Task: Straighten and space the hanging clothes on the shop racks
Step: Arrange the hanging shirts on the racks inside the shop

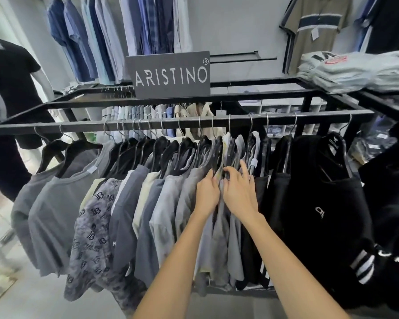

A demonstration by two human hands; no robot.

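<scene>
The hanging clothes (148, 192) fill the front rail (171, 123) of a black metal rack (240, 96), each on a black hanger (74, 150) with a steel hook. Toward the rail's left end two plain grey tees hang more widely spaced and turned nearly face-on. Next comes a grey monogram-print shirt (95, 226), then a tight run of grey, slate and cream shirts packed shoulder to shoulder through the middle, their hooks bunched unevenly. From just right of the middle to the rail's right end the garments are black (320, 203), one with a small white logo and others with white stripes near the hem. Both bare hands reach in where grey meets black. The left grip (206, 192) has its fingers curled into the shoulder of a grey shirt (218, 229), grasping it just below the hangers. The right grip (240, 192) lies just beside it, thumb and shorter fingers bent into the fabric and the forefinger raised; whether it grasps anything cannot be told. On the rack's top stands a dark sign (171, 74) reading ARISTINO, and a stack of folded pale shirts (355, 72) lies by the rack's far right corner. A mannequin (9, 77) in black stands beyond the left end.
</scene>
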